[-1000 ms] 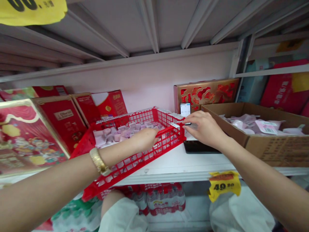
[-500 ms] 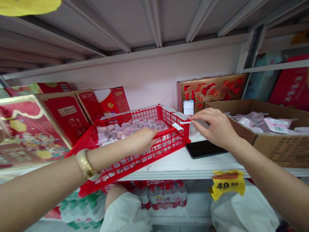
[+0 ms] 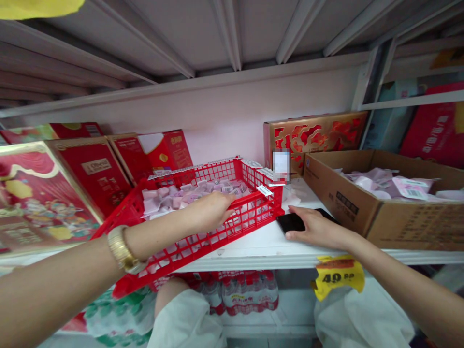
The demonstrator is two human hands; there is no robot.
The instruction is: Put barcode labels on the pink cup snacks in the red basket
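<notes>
Left hand (image 3: 213, 211) pinching near rim of red plastic basket (image 3: 249, 197); right hand (image 3: 319, 228) resting spread on smartphone (image 3: 291, 223) right of basket. Labels (image 3: 265, 190) already lining rim; smartphone lying unlifted.

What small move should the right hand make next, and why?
The right hand should probably close on the black phone: it lies over the phone with thumb and forefinger spread, while the left hand is at the red basket's near rim.
</notes>
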